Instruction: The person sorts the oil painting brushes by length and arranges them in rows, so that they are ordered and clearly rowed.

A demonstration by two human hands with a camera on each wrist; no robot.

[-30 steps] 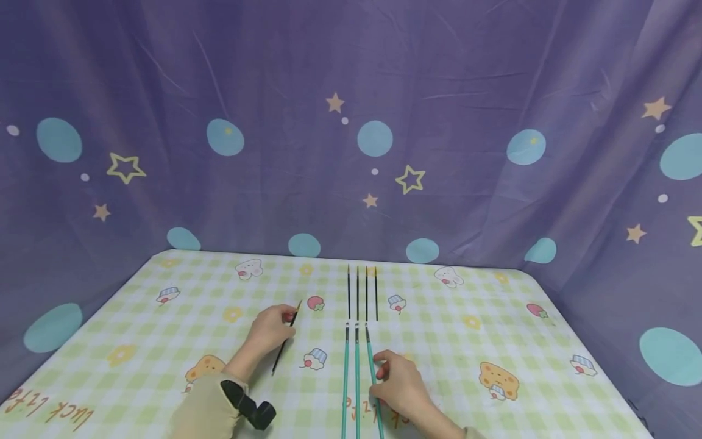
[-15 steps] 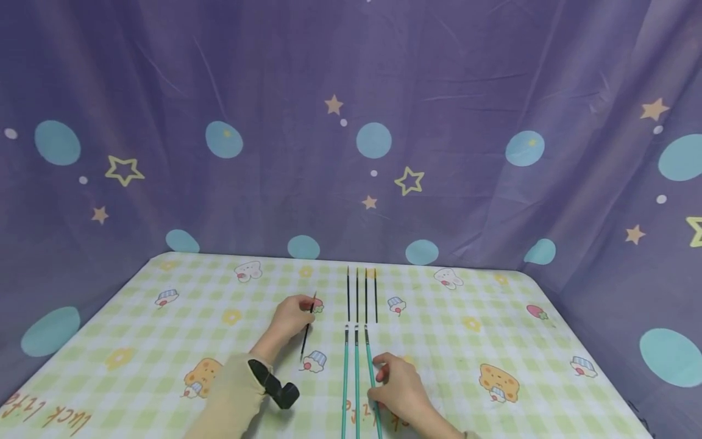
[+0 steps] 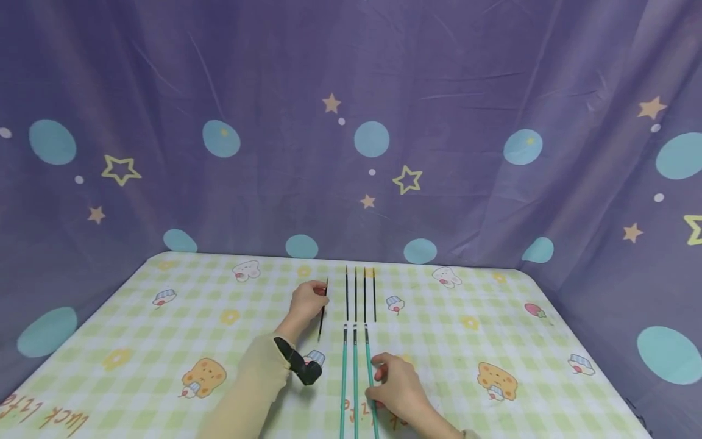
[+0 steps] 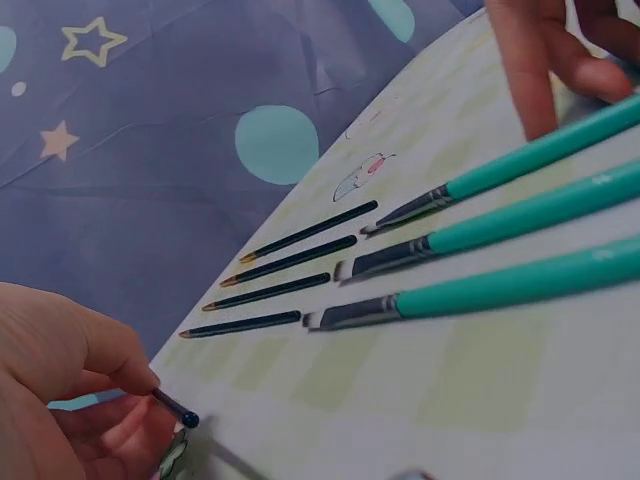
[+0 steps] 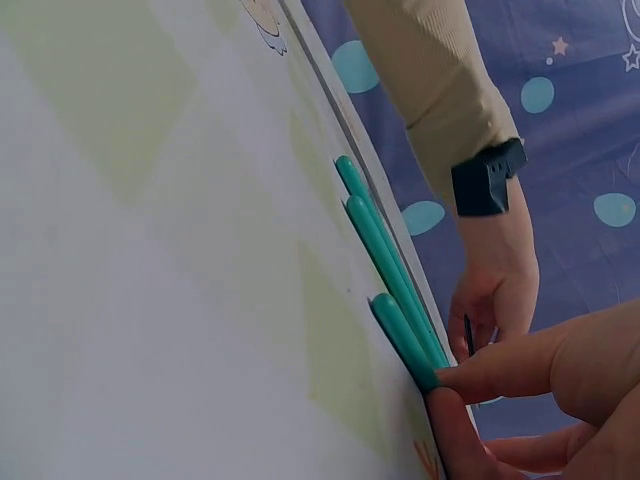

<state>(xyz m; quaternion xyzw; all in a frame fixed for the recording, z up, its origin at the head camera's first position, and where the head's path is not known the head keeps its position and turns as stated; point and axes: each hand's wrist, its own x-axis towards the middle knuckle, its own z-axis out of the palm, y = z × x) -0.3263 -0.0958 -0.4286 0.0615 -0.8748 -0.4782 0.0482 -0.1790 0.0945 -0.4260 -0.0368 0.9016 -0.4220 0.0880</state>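
Note:
Between thumb and fingers, my left hand (image 3: 308,302) pinches a thin black paintbrush (image 3: 322,323), bristles pointing to the far side, just left of several like it. Those black paintbrushes (image 3: 356,299) lie side by side in a row. Nearer to me are three long teal paintbrushes with flat tips. My right hand (image 3: 399,387) pinches the rightmost teal paintbrush (image 3: 370,366) along its handle, which slants slightly. The middle teal paintbrush (image 3: 355,384) and the left teal paintbrush (image 3: 343,384) lie parallel. In the left wrist view, the held black brush's rounded end (image 4: 190,418) shows beyond the fingers.
A checked tablecloth (image 3: 439,341) with cartoon prints covers the table. Behind it hangs a purple curtain (image 3: 307,183) with stars and dots. A black wrist camera (image 3: 301,366) sits on the left sleeve (image 3: 252,384).
My left hand has carried the black paintbrush rightward and away from me, turning it nearly parallel to the row. My right hand stays on the teal paintbrush, which has straightened slightly.

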